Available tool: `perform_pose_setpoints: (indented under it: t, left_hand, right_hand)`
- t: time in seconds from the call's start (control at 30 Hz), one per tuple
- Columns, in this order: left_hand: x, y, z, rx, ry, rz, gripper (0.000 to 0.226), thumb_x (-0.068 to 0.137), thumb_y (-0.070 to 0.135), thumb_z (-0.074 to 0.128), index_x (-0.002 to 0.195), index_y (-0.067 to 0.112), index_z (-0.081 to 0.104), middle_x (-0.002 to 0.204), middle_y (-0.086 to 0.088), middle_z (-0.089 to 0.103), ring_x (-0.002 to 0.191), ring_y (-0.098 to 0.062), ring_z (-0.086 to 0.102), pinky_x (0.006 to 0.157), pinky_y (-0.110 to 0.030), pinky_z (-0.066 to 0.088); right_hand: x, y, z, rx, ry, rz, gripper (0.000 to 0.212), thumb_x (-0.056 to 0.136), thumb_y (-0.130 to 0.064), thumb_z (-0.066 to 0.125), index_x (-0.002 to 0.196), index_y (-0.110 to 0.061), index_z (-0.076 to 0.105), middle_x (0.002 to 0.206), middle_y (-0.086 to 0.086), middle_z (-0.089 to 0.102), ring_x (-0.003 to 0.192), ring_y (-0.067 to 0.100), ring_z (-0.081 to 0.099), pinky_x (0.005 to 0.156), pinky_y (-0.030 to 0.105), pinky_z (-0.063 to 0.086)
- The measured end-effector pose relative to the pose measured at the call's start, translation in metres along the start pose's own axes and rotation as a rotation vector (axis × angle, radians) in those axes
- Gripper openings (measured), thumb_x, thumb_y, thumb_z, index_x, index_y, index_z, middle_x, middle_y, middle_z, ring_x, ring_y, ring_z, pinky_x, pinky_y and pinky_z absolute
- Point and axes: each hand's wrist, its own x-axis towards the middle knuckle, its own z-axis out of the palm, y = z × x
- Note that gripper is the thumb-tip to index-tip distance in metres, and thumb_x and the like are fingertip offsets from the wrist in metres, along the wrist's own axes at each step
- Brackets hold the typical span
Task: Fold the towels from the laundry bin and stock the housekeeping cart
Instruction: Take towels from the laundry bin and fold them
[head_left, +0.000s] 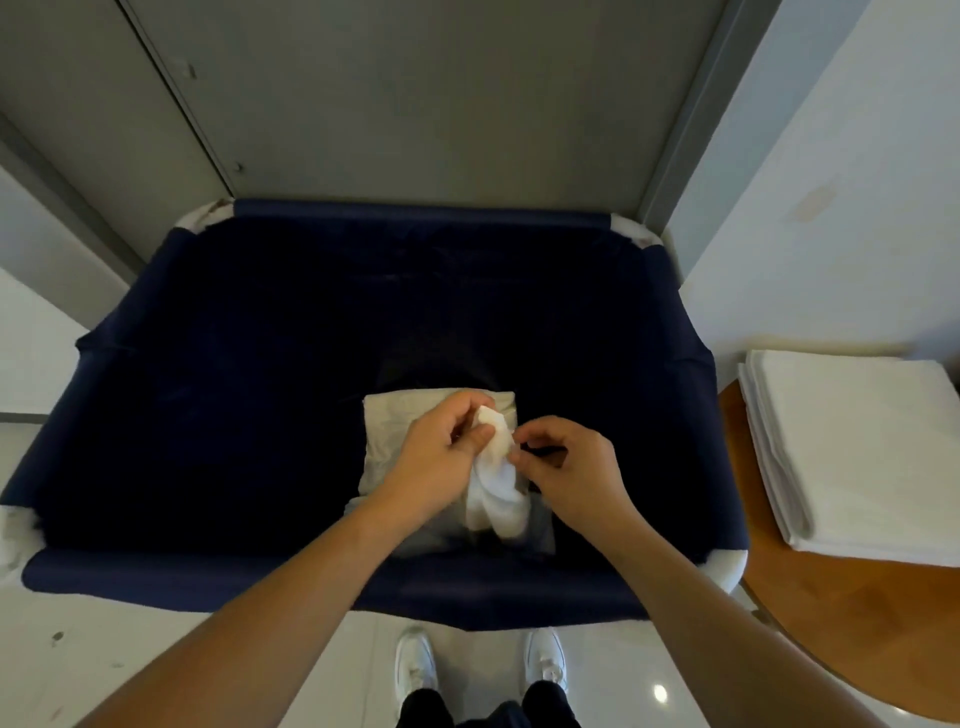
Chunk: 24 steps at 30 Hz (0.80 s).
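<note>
The small white towel (496, 483) hangs over the near half of the bin (322, 332), pinched at its top edge and drooping in a loose twist toward six o'clock. The left hand (441, 457) has its thumb and forefinger closed on the upper corner; the right hand (566, 467), just at three o'clock of it, has its fingers (519, 454) curled in and nipping the cloth's edge beside that corner, the rest of the hand holding nothing else that I can see. From where I stand they seem to be hunting for the two top corners, and that is the thing to get right: I would slide the right hand along the hem until it meets the far corner, then draw both hands apart so the cloth drops flat and the twist falls out before any fold is made. Folding it bunched would give a lumpy square. Directly beneath, at twelve o'clock of the hands, a greyish folded cloth (395, 441) lies on the dark bottom of the bin. Well off at three o'clock, a neat stack (852, 447) of folded white towels sits on a round wooden desk (857, 623), and matching its edges would be a fair standard. Whether the cart is nearby I cannot tell.
</note>
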Motion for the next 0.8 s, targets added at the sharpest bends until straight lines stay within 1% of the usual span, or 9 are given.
perform_pose_setpoints:
  t: [0.1, 0.27, 0.37, 0.47, 0.53, 0.6, 0.7, 0.73, 0.8]
  left_hand:
    - [0.013, 0.037, -0.024, 0.05, -0.002, 0.083, 0.022, 0.1, 0.005, 0.057, 0.099, 0.025, 0.066, 0.094, -0.005, 0.069, 0.09, -0.02, 0.065, 0.076, -0.024, 0.052]
    - [0.025, 0.107, -0.058, 0.193, -0.035, 0.222, 0.026, 0.1, 0.005, 0.055, 0.097, 0.028, 0.065, 0.091, -0.001, 0.068, 0.084, -0.02, 0.062, 0.077, -0.03, 0.051]
    - [0.027, 0.147, -0.076, 0.223, -0.024, 0.288, 0.028, 0.101, 0.004, 0.054, 0.096, 0.03, 0.064, 0.084, 0.012, 0.067, 0.08, -0.003, 0.06, 0.076, -0.019, 0.047]
    - [0.025, 0.183, -0.093, 0.129, 0.015, 0.343, 0.026, 0.103, 0.001, 0.051, 0.098, 0.022, 0.063, 0.081, 0.016, 0.067, 0.079, -0.002, 0.06, 0.077, -0.015, 0.046]
    - [0.023, 0.204, -0.103, 0.059, 0.04, 0.39, 0.025, 0.103, -0.001, 0.049, 0.098, 0.019, 0.063, 0.082, 0.015, 0.068, 0.08, -0.003, 0.061, 0.08, -0.018, 0.047]
    - [0.021, 0.225, -0.111, 0.0, 0.057, 0.419, 0.025, 0.104, -0.001, 0.047, 0.099, 0.019, 0.062, 0.082, 0.013, 0.069, 0.08, -0.006, 0.062, 0.08, -0.024, 0.049]
    - [0.016, 0.254, -0.122, -0.03, 0.079, 0.452, 0.024, 0.105, 0.0, 0.047, 0.099, 0.019, 0.061, 0.08, 0.013, 0.069, 0.076, -0.004, 0.063, 0.075, -0.02, 0.051]
    - [0.014, 0.263, -0.125, -0.03, 0.094, 0.461, 0.024, 0.105, 0.001, 0.047, 0.099, 0.019, 0.061, 0.079, 0.013, 0.069, 0.076, -0.003, 0.063, 0.075, -0.02, 0.051]
    - [0.013, 0.279, -0.131, -0.019, 0.133, 0.475, 0.024, 0.105, 0.001, 0.048, 0.098, 0.02, 0.062, 0.079, 0.011, 0.068, 0.076, -0.005, 0.061, 0.078, -0.025, 0.049]
  right_hand:
    - [0.012, -0.026, -0.013, -0.09, -0.046, -0.129, 0.016, 0.082, -0.028, 0.083, 0.083, -0.037, 0.07, 0.097, -0.017, 0.07, 0.095, 0.003, 0.064, 0.088, 0.026, 0.054]
    - [0.028, -0.081, -0.04, -0.076, 0.013, -0.346, 0.024, 0.084, -0.023, 0.081, 0.1, -0.032, 0.065, 0.097, -0.019, 0.068, 0.096, -0.004, 0.061, 0.086, 0.017, 0.05]
    - [0.033, -0.117, -0.053, -0.061, 0.01, -0.423, 0.021, 0.085, -0.024, 0.08, 0.102, -0.027, 0.07, 0.094, -0.017, 0.071, 0.092, -0.002, 0.064, 0.088, 0.023, 0.054]
    - [0.035, -0.147, -0.063, -0.077, 0.025, -0.479, 0.016, 0.083, -0.032, 0.081, 0.095, -0.025, 0.073, 0.089, -0.013, 0.072, 0.086, 0.006, 0.067, 0.086, 0.032, 0.058]
    - [0.037, -0.162, -0.069, -0.126, 0.054, -0.536, 0.021, 0.081, -0.04, 0.081, 0.092, -0.023, 0.075, 0.089, -0.012, 0.069, 0.085, 0.008, 0.065, 0.084, 0.034, 0.056]
    - [0.036, -0.178, -0.076, -0.194, 0.079, -0.619, 0.025, 0.081, -0.045, 0.08, 0.093, -0.023, 0.077, 0.102, -0.014, 0.064, 0.095, 0.004, 0.059, 0.088, 0.029, 0.051]
    - [0.035, -0.207, -0.089, -0.256, 0.113, -0.762, 0.025, 0.083, -0.047, 0.078, 0.095, -0.025, 0.08, 0.129, -0.015, 0.057, 0.116, 0.003, 0.052, 0.097, 0.026, 0.044]
    - [0.034, -0.218, -0.093, -0.265, 0.123, -0.782, 0.025, 0.083, -0.046, 0.077, 0.095, -0.024, 0.08, 0.126, -0.015, 0.058, 0.112, 0.003, 0.053, 0.094, 0.024, 0.045]
    - [0.03, -0.236, -0.1, -0.257, 0.135, -0.796, 0.025, 0.083, -0.043, 0.079, 0.088, -0.018, 0.077, 0.101, -0.012, 0.062, 0.09, 0.006, 0.057, 0.08, 0.02, 0.045]
